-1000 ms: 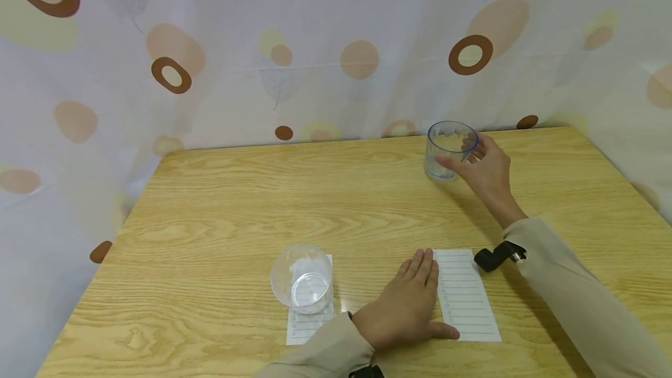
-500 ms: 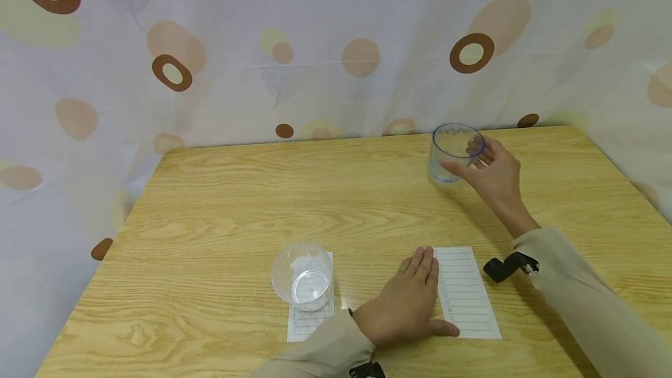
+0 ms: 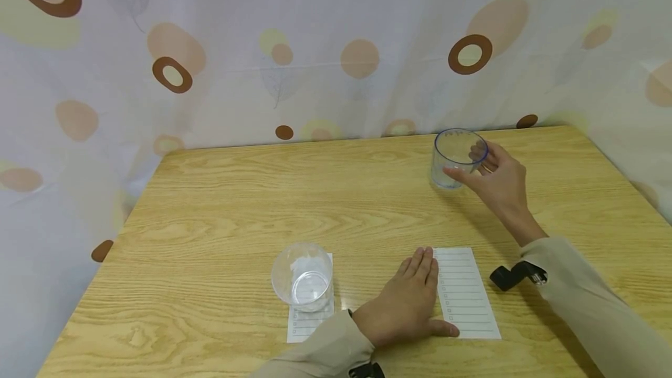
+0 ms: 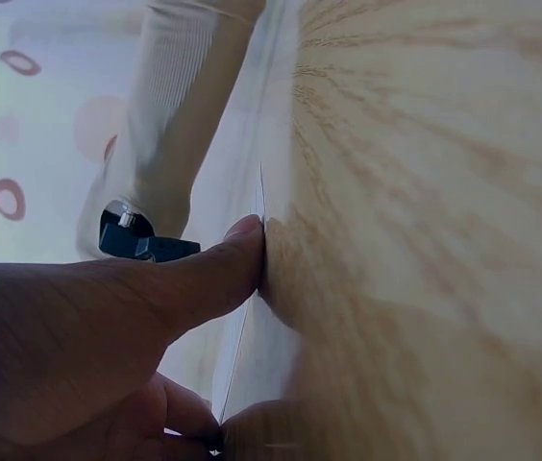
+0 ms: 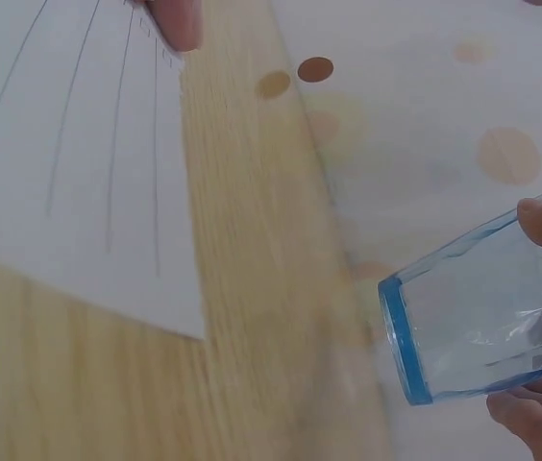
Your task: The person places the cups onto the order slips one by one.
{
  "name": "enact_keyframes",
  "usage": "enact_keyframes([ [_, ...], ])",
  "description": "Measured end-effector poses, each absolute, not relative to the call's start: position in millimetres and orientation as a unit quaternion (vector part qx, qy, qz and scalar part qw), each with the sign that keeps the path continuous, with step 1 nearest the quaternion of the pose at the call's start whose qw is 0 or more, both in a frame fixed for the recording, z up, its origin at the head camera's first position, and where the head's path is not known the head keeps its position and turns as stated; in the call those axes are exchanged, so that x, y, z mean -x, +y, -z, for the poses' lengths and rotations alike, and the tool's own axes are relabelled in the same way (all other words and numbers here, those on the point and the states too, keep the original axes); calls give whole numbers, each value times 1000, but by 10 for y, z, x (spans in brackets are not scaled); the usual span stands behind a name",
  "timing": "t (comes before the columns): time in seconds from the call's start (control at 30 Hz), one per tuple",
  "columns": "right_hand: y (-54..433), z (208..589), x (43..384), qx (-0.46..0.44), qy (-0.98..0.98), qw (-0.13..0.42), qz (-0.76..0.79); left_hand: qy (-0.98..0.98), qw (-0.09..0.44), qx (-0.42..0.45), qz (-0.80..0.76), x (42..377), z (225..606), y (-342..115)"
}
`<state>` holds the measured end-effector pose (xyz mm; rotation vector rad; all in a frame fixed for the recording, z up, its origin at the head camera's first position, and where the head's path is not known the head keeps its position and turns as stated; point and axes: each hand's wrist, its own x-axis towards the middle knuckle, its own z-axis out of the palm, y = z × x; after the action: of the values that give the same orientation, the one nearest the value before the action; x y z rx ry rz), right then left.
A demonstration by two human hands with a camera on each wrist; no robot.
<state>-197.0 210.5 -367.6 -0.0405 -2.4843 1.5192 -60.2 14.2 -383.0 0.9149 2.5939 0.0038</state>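
My right hand [image 3: 501,185] grips a clear plastic cup [image 3: 443,159] with a blue rim near the back right of the table, thumb on the near side and fingers round the far right side. In the right wrist view this cup [image 5: 473,317] looks empty; whether its base touches the table I cannot tell. Flat on the table, my left hand [image 3: 401,305] lies along the left edge of a lined checklist sheet [image 3: 467,296]. Its thumb reaches onto the sheet's lower left corner. The left wrist view shows that thumb [image 4: 218,274] pressing the paper down.
Left of my left hand, a second clear cup [image 3: 286,276] stands on another checklist sheet [image 3: 304,328]. Both rest on the wood-grain table [image 3: 210,220]. A patterned curtain [image 3: 315,16] hangs behind the table's back edge. A black camera [image 3: 506,277] sits on the right wrist.
My right hand and the blue-rimmed cup have shifted slightly right and a little toward me. The left hand, both sheets and the other cup stay put.
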Motion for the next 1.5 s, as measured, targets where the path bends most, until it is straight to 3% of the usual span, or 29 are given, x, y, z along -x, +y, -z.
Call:
enact_keyframes([
  [1.5, 2221, 3589, 1462, -8, -869, 99, -484, 926, 189, -327, -3, 610, 3862, 153],
])
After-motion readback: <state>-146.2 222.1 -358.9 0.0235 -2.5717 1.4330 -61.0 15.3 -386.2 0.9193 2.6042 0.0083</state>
